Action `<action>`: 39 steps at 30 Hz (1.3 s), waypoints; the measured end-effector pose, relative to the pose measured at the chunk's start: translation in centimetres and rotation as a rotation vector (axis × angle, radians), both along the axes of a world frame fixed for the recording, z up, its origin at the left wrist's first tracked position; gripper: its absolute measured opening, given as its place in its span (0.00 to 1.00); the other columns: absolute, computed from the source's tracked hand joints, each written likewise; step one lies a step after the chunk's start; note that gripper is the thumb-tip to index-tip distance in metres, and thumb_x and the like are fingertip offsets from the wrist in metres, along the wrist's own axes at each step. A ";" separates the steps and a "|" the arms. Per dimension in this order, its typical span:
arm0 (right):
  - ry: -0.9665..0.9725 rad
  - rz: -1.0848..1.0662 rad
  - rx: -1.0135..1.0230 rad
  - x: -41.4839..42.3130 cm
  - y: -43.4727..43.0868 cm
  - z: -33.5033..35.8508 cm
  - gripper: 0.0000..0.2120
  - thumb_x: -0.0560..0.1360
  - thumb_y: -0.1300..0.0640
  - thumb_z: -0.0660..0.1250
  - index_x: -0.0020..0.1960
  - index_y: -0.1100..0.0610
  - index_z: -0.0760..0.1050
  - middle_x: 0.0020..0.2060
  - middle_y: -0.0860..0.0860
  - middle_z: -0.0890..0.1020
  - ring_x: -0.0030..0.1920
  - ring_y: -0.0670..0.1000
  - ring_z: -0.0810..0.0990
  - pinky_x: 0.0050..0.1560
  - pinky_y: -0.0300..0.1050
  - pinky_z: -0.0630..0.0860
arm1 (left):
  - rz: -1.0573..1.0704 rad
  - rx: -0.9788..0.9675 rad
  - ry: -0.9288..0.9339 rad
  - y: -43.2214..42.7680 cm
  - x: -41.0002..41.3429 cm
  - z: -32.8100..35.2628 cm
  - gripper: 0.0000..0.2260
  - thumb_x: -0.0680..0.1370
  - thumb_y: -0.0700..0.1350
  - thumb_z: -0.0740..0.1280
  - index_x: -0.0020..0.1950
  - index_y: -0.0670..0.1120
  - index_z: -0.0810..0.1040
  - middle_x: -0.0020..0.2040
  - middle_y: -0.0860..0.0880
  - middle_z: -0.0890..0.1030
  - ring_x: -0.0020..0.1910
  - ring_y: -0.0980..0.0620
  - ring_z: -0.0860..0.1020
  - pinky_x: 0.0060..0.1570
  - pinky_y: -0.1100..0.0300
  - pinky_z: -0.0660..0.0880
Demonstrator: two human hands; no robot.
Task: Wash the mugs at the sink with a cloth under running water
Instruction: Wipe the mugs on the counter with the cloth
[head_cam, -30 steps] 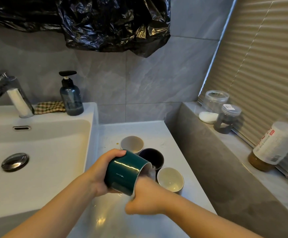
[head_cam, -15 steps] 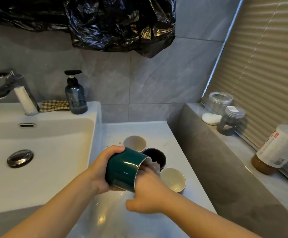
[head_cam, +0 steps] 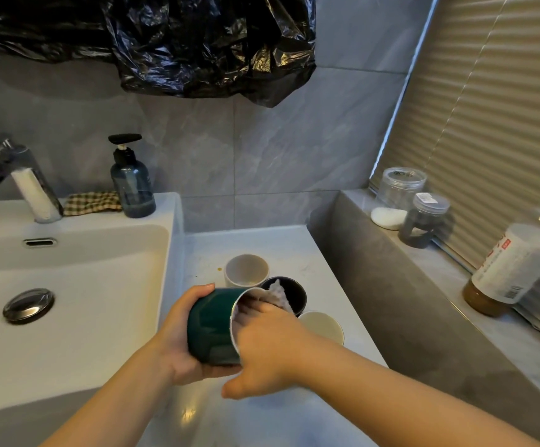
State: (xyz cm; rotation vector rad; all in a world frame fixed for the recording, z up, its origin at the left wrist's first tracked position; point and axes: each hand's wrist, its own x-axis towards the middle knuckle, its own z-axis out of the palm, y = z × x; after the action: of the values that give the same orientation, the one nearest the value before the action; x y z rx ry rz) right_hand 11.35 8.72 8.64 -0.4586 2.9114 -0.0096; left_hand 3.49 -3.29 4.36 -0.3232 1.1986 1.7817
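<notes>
A crumpled black plastic bag (head_cam: 210, 43) hangs on the far wall above a dark blue pump bottle (head_cam: 132, 185), while the grey ledge (head_cam: 455, 285) on the right carries two clear lidded jars (head_cam: 399, 188) (head_cam: 425, 221) (a white oval lump (head_cam: 388, 218) just beside them) and, nearer, a large labelled bottle (head_cam: 517, 266).

On the counter (head_cam: 297, 250) three mugs stand close together: white mug (head_cam: 246, 271) toward the back edge, black mug (head_cam: 297, 293), then cream mug (head_cam: 322, 325).

Bathroom corner, grey tiled.
Grey tile wall (head_cam: 278, 150); black plastic sheet (head_cam: 197, 43) hung at top; pleated blind (head_cam: 504, 108), daylit, right; grey stone ledge (head_cam: 375, 285) beneath; white counter (head_cam: 278, 243).
</notes>
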 end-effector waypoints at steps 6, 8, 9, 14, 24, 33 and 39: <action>-0.263 -0.203 -0.475 0.1 -0.9 0.7 0.22 0.72 0.45 0.69 0.56 0.61 0.74 0.49 0.55 0.79 0.50 0.55 0.77 0.54 0.48 0.75 | 0.044 0.046 0.056 0.0 0.0 0.0 0.15 0.62 0.55 0.69 0.37 0.43 0.82 0.33 0.43 0.81 0.33 0.43 0.78 0.39 0.53 0.75; -0.271 -0.209 -0.675 -0.1 -1.2 0.4 0.24 0.70 0.49 0.72 0.62 0.57 0.71 0.56 0.54 0.77 0.57 0.54 0.75 0.62 0.52 0.72 | 0.082 0.079 0.066 0.0 -0.1 -0.2 0.15 0.63 0.54 0.69 0.38 0.43 0.82 0.34 0.42 0.81 0.35 0.43 0.79 0.41 0.53 0.74; -0.214 -0.197 -0.646 -0.2 -1.1 0.0 0.27 0.70 0.48 0.72 0.65 0.56 0.69 0.59 0.53 0.75 0.61 0.54 0.71 0.66 0.50 0.68 | 0.091 0.084 0.067 0.0 -0.1 -0.2 0.16 0.64 0.54 0.69 0.41 0.43 0.82 0.36 0.41 0.81 0.36 0.43 0.79 0.42 0.53 0.74; -0.044 -0.171 -0.196 -0.4 -0.3 -0.2 0.37 0.75 0.37 0.59 0.77 0.54 0.51 0.75 0.53 0.59 0.74 0.52 0.53 0.73 0.43 0.45 | 0.085 0.117 0.110 0.2 0.0 0.0 0.15 0.64 0.53 0.69 0.42 0.43 0.83 0.38 0.41 0.82 0.37 0.44 0.79 0.42 0.53 0.73; -0.036 -0.333 -0.500 -0.4 0.7 0.8 0.34 0.70 0.38 0.66 0.69 0.55 0.64 0.57 0.53 0.77 0.55 0.54 0.77 0.57 0.52 0.76 | 0.098 0.055 0.047 0.2 -0.6 0.8 0.14 0.64 0.55 0.68 0.38 0.45 0.80 0.32 0.43 0.80 0.32 0.43 0.77 0.37 0.52 0.75; 0.086 -0.293 -0.314 0.2 1.0 2.2 0.25 0.69 0.33 0.64 0.52 0.53 0.77 0.47 0.47 0.78 0.53 0.50 0.71 0.55 0.46 0.66 | 0.099 0.080 0.060 -0.1 -1.0 1.1 0.15 0.67 0.57 0.67 0.42 0.46 0.81 0.34 0.42 0.82 0.34 0.43 0.79 0.37 0.53 0.76; -0.109 -0.198 -0.567 0.6 0.7 1.8 0.17 0.66 0.43 0.74 0.39 0.50 0.68 0.36 0.47 0.73 0.37 0.45 0.71 0.37 0.40 0.71 | 0.091 0.072 0.044 -0.1 -1.1 1.3 0.16 0.68 0.57 0.67 0.44 0.45 0.80 0.34 0.41 0.82 0.39 0.41 0.78 0.41 0.48 0.78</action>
State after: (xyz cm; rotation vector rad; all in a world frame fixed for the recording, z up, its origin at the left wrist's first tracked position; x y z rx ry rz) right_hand 11.92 9.45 10.45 -0.2324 2.7962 -0.8724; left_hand 2.40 -3.43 5.69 -0.3026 1.1634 1.9150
